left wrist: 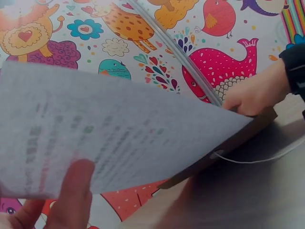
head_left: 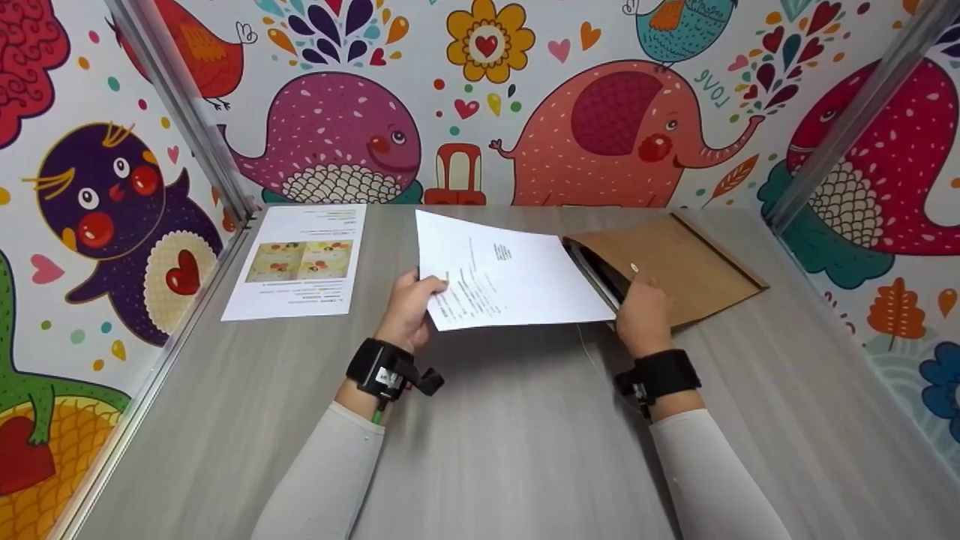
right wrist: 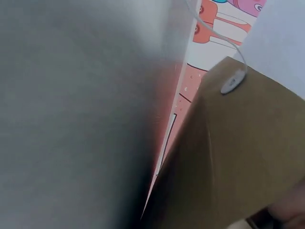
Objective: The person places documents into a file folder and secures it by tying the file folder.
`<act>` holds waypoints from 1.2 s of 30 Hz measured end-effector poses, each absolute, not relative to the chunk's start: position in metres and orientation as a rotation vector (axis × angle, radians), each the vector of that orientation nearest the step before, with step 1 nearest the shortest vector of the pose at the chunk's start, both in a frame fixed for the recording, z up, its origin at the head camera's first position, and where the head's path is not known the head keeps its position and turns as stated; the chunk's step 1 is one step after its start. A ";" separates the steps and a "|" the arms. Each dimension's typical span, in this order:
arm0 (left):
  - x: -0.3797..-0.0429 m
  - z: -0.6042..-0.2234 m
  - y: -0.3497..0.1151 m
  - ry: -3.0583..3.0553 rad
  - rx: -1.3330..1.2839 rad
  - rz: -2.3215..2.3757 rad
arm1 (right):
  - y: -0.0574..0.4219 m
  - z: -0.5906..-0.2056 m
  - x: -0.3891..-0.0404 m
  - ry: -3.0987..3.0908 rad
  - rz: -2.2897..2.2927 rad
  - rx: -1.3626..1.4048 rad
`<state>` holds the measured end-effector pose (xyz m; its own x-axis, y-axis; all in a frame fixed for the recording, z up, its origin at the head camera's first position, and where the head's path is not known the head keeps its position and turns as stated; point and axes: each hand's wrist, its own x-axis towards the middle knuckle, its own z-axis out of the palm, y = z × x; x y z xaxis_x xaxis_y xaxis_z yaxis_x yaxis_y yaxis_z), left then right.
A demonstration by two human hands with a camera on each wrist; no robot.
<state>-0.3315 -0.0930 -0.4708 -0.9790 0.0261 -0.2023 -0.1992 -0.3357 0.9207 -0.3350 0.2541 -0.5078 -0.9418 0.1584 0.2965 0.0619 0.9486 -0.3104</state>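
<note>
My left hand (head_left: 405,311) pinches a white printed sheet of paper (head_left: 517,281) by its near left corner, thumb on top. The far end of the paper meets the mouth of a brown kraft paper envelope (head_left: 697,274). My right hand (head_left: 643,315) grips that envelope beside its mouth, which gapes in the head view. On the envelope's underside, a pale button (right wrist: 233,82) carries a thin white string (right wrist: 214,31) in the right wrist view. The left wrist view shows the left thumb (left wrist: 76,186) over the print; the right fingertips are hidden there.
Another printed sheet (head_left: 296,300), with a coloured picture on it, lies at the far left of the grey table (head_left: 510,435). Patterned walls (head_left: 480,112) with metal corner posts (head_left: 187,112) enclose the back and sides. A black strap (head_left: 386,369) circles each wrist.
</note>
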 end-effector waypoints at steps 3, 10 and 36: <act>-0.331 -0.473 -0.091 1.699 -0.187 2.436 | 0.250 -0.506 -0.335 -2.757 0.453 -0.206; -0.330 -0.473 -0.093 1.655 -0.119 2.429 | 0.247 -0.505 -0.335 -2.758 0.478 -0.237; -0.334 -0.471 -0.104 1.629 -0.151 2.358 | 0.249 -0.503 -0.334 -2.812 0.680 -0.188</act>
<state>-0.3338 -0.1045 -0.4709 -0.9580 0.1614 -0.2372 -0.2790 -0.3308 0.9015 -0.3344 0.2486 -0.5027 -0.9626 0.1804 0.2024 0.0679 0.8832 -0.4640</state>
